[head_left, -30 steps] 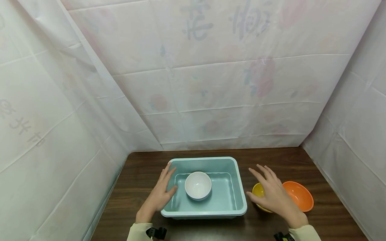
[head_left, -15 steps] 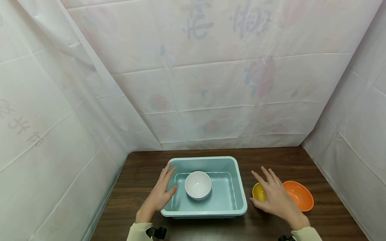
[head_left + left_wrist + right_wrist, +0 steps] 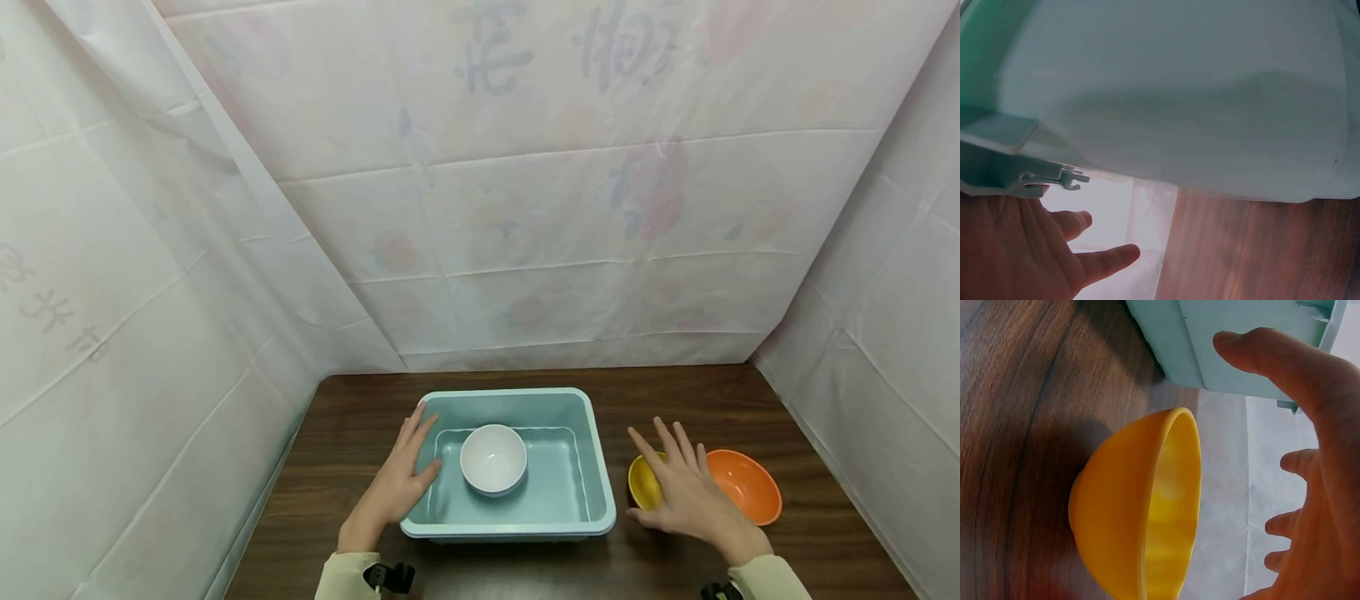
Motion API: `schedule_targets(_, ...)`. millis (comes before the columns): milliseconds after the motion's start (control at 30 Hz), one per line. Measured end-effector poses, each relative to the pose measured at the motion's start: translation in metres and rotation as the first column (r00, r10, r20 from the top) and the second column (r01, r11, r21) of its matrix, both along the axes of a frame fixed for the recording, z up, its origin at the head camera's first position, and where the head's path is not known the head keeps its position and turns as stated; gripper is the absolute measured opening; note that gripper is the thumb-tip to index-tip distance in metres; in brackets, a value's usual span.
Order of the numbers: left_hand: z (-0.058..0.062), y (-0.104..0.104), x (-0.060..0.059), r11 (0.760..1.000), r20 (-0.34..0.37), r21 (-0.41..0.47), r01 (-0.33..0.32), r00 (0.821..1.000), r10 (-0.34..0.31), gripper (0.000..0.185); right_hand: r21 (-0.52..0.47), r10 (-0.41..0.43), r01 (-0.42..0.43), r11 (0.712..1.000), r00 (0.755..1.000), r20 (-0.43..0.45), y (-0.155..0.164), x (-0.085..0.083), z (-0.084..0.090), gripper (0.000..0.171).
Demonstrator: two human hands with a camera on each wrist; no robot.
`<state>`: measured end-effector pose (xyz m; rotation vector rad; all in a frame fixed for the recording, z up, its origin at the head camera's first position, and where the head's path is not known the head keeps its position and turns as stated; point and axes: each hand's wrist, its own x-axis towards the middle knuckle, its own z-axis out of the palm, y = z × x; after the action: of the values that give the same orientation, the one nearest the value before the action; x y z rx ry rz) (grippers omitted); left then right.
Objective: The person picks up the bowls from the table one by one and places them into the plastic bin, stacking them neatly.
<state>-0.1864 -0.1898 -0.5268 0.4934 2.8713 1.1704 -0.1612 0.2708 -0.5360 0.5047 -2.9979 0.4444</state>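
Note:
My left hand [image 3: 393, 492] is at the left rim of a pale blue-green plastic basin [image 3: 510, 530], its fingers extended along that side. In the left wrist view the basin's outer wall [image 3: 1179, 137] fills the upper part, with the hand below the rim. A white bowl [image 3: 492, 457] stands upright inside the basin. My right hand [image 3: 686, 497], fingers spread, hovers over a yellow bowl [image 3: 642, 486] and partly hides it. From the right wrist, that yellow bowl [image 3: 1113, 506] shows upright on the table, apart from the thumb and fingers.
An orange bowl [image 3: 744, 486] sits on the dark wooden table [image 3: 337, 433] to the right of the yellow one, partly behind my right hand. White printed sheets [image 3: 562, 250] hang around the back and both sides of the table.
My right hand has shifted slightly to the right, uncovering more of the yellow bowl. The left hand, the basin and the bowls have stayed in place.

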Motion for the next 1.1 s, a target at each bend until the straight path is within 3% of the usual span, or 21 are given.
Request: schedule_targets(1100, -0.001, -0.001, 0.0, 1.0, -0.028, -0.005, 0.003, 1.0, -0.003, 0.068, 0.06, 0.017, -0.027, 0.998, 0.989, 0.147, 0.006, -0.011, -0.002, 0.099)
